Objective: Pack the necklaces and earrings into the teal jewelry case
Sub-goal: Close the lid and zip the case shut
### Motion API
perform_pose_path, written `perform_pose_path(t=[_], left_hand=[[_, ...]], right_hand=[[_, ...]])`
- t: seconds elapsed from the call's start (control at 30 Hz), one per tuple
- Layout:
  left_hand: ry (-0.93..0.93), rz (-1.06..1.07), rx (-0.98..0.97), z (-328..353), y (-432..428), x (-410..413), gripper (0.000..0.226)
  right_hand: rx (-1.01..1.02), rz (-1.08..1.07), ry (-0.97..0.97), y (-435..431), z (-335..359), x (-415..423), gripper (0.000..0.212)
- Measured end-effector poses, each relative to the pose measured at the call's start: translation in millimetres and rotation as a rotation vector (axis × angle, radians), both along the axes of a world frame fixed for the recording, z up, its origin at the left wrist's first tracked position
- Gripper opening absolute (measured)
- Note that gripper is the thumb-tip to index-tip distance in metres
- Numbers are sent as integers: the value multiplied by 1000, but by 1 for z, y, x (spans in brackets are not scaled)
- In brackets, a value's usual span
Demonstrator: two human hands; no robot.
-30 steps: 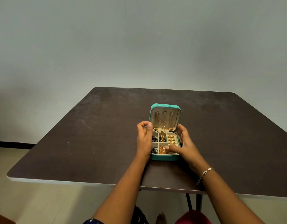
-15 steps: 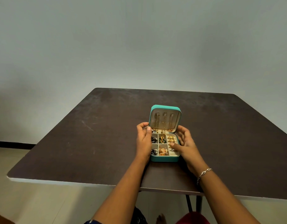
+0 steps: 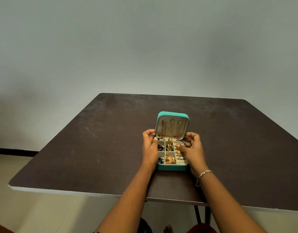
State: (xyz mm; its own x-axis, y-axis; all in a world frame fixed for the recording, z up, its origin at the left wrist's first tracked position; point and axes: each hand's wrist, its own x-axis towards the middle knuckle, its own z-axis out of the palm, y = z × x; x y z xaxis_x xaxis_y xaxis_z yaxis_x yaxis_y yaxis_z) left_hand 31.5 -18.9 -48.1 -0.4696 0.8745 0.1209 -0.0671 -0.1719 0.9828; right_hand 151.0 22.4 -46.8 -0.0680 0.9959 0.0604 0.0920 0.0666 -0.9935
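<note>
The teal jewelry case (image 3: 171, 167) stands open near the table's front edge, its lid (image 3: 172, 114) upright. Gold necklaces (image 3: 170, 130) hang inside the lid and trail into the tray. Gold and dark earrings (image 3: 169, 159) fill several cream compartments. My left hand (image 3: 150, 147) grips the case's left side, fingers curled at the lid's lower corner and thumb on the rim. My right hand (image 3: 193, 148) holds the right side, thumb lying over the right compartments and fingers curled behind the lid's corner.
The dark brown table (image 3: 94, 148) stretches wide to the left, right and back of the case. A plain grey wall rises behind it. A bracelet (image 3: 203, 174) circles my right wrist. The table's front edge lies just under my forearms.
My right thumb has slid from the front compartments toward the back of the tray. Both hands have shifted slightly toward the hinge. The case has stayed in place.
</note>
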Motion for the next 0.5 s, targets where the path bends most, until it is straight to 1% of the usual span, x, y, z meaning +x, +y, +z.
perform_pose_path(t=[0.07,0.13,0.3,0.37,0.43,0.47,0.5], left_hand=[[-3,-4,5,0,0,0,23],[-3,-3,4,0,0,0,23],[-5,-14,-3,0,-1,0,26],[2,-16,4,1,-1,0,23],[28,-9,20,1,-2,0,12],[38,-9,27,1,-2,0,7],[46,-3,32,0,-2,0,11]], right_hand=[[4,-25,0,1,1,-1,34],[3,-47,-13,3,2,-3,30],[-2,-45,-64,6,1,-5,38],[3,-24,-37,3,2,-2,35],[-1,29,34,-2,6,1,34],[-2,65,70,-5,8,4,37],[2,100,93,-8,11,6,39]])
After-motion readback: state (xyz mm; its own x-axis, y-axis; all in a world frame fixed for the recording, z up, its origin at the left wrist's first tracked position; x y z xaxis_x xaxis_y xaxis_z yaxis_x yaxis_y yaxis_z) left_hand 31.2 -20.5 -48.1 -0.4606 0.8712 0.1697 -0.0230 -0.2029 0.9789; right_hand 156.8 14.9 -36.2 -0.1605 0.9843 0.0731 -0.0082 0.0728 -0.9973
